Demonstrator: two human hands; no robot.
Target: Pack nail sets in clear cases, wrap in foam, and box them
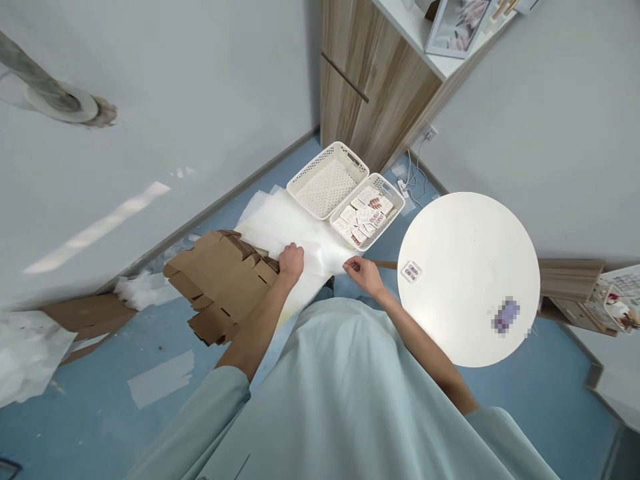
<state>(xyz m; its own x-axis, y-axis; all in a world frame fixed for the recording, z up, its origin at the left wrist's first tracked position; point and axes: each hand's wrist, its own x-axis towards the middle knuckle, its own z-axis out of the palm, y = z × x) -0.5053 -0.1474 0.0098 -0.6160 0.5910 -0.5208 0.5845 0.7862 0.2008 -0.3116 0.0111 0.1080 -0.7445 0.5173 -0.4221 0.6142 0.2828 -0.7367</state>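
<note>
Thin white packing sheets (280, 220) lie in a stack in front of me. My left hand (291, 261) is closed at the stack's near side, with a translucent sheet edge at its fingers. It is right beside flattened brown cardboard boxes (227, 280). My right hand (364, 275) has its fingers pinched together at the right edge of the sheets; what is between them is too small to make out. Beyond the hands are a white basket (295, 181) with nothing in it and a second white basket (397, 193) holding several printed cards (367, 212).
To my right stands a round white table (470, 247) bearing a small clear pack (411, 271) and a blurred purple item (506, 317). A wooden cabinet (370, 73) is behind the baskets. Cables (415, 173) run along the floor. Left are a carton (90, 320) and white plastic wrap (30, 353).
</note>
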